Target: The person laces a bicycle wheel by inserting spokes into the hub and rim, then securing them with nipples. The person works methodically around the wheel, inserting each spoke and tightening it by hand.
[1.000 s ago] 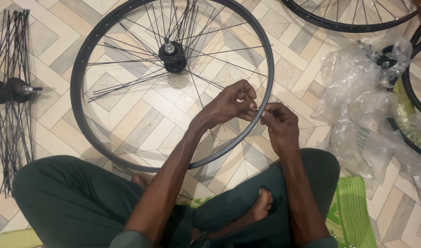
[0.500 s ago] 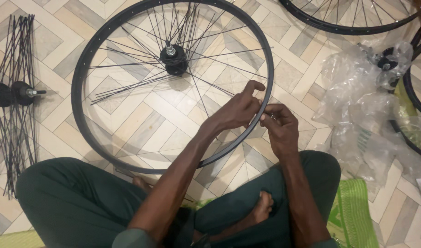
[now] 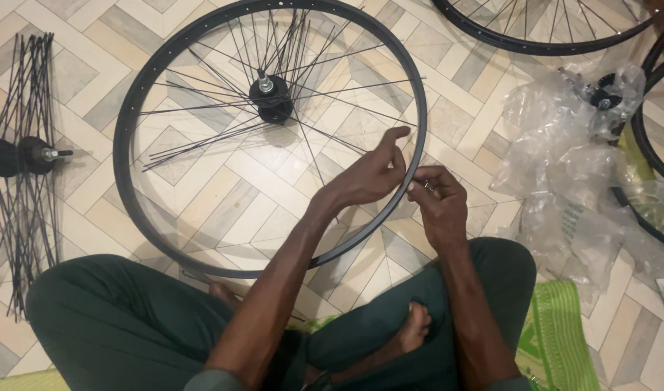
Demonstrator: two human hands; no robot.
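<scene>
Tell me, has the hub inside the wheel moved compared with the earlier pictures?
No. The hub sits in the same place within the rim and over the floor tiles.

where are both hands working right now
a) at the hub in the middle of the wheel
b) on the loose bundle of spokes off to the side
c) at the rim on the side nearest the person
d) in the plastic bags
c: the left hand and right hand meet at the near edge of the black rim, well away from the hub, the spoke bundle and the plastic bags.
</scene>
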